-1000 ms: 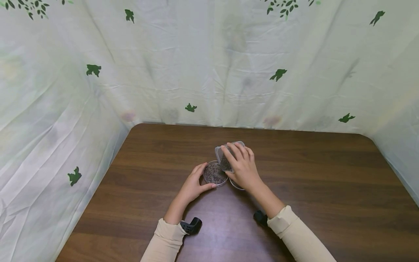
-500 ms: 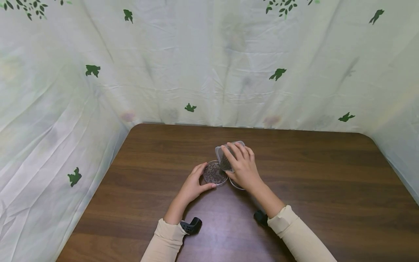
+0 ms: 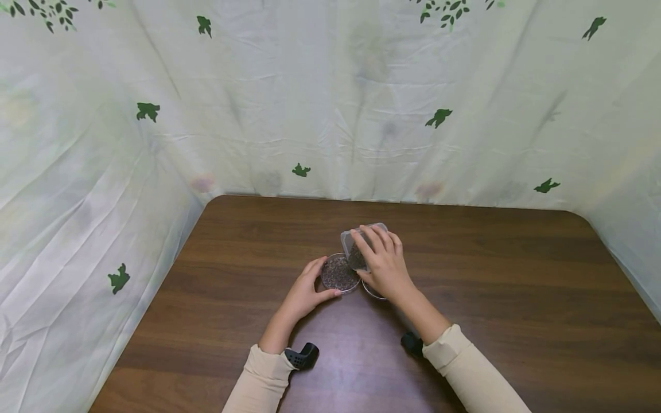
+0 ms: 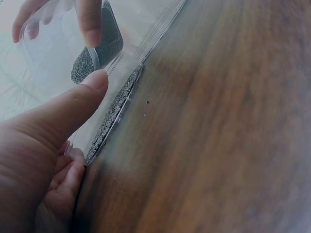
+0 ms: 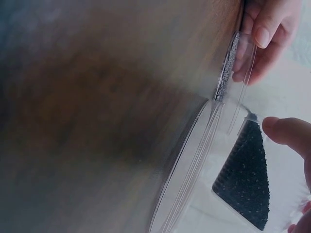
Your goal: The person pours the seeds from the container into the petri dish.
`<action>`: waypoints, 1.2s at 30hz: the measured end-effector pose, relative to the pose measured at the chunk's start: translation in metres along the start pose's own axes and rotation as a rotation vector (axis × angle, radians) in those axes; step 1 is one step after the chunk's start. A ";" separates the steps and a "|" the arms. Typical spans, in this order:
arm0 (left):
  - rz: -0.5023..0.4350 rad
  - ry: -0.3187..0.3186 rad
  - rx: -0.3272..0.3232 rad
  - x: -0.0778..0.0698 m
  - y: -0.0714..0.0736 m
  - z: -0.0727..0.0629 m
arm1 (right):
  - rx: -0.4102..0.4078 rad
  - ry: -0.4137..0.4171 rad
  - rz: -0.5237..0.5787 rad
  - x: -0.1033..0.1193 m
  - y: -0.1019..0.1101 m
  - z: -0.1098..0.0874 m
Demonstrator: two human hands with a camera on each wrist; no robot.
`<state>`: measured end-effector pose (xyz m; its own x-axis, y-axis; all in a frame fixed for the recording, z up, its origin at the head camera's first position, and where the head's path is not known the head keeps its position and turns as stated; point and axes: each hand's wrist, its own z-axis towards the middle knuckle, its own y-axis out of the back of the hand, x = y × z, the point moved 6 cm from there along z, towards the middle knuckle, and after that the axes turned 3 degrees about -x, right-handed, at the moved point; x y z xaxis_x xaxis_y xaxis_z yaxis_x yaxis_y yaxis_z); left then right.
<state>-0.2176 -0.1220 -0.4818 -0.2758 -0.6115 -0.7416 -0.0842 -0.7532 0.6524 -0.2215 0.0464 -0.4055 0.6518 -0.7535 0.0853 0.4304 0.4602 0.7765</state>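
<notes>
My left hand [image 3: 304, 293] holds a round clear petri dish [image 3: 338, 275] on the table, thumb at its near side and fingers at its far left. A layer of dark grey granules [image 4: 112, 116] covers the dish's floor. In my right hand [image 3: 384, 265] is a clear plastic box [image 3: 347, 244], tilted with its lower edge over the dish's right side. Dark granules [image 5: 247, 170] are heaped in the box's lower part, as the right wrist view shows. Partly under my right hand sits a second round clear dish or lid [image 5: 187, 179], beside the filled one.
The brown wooden table [image 3: 248, 229] runs out to both sides. Pale curtains [image 3: 330, 115] with green bird shapes hang behind it and at the sides. A few stray grains [image 4: 147, 102] lie on the wood near the petri dish.
</notes>
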 end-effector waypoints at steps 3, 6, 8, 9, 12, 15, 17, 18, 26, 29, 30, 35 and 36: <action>-0.003 0.007 0.000 0.000 0.000 0.000 | -0.002 -0.008 0.003 -0.001 0.000 0.000; -0.005 0.005 -0.002 0.000 0.000 0.000 | -0.012 -0.019 0.014 -0.001 0.001 0.000; -0.007 0.002 -0.003 0.000 0.000 0.000 | -0.016 -0.031 0.021 -0.002 0.002 -0.001; -0.007 -0.001 -0.004 0.000 0.000 -0.001 | -0.019 -0.037 0.027 -0.003 0.002 -0.001; -0.010 -0.010 -0.007 -0.001 0.000 -0.001 | -0.027 -0.055 0.039 -0.005 0.003 -0.001; -0.008 -0.020 -0.008 0.000 0.000 0.000 | -0.037 -0.073 0.053 -0.007 0.004 -0.001; -0.008 -0.023 -0.010 0.000 0.000 0.000 | -0.044 -0.087 0.060 -0.008 0.006 -0.001; -0.007 -0.026 -0.012 0.000 0.000 0.000 | -0.049 -0.097 0.065 -0.009 0.006 -0.002; -0.005 -0.036 -0.023 0.000 0.000 0.000 | -0.104 -0.172 0.135 -0.015 0.010 -0.004; -0.003 -0.034 -0.021 0.001 0.000 0.000 | -0.123 -0.198 0.166 -0.018 0.012 -0.006; -0.002 -0.034 -0.021 0.001 0.000 0.000 | -0.128 -0.207 0.177 -0.019 0.012 -0.006; -0.001 -0.034 -0.021 0.000 0.000 -0.001 | -0.128 -0.274 0.222 -0.024 0.013 -0.009; -0.002 -0.033 -0.020 0.000 0.000 -0.001 | -0.128 -0.290 0.235 -0.025 0.013 -0.010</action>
<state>-0.2171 -0.1223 -0.4820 -0.3074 -0.6016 -0.7373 -0.0660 -0.7595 0.6472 -0.2262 0.0755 -0.4038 0.5461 -0.7137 0.4387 0.3770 0.6770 0.6320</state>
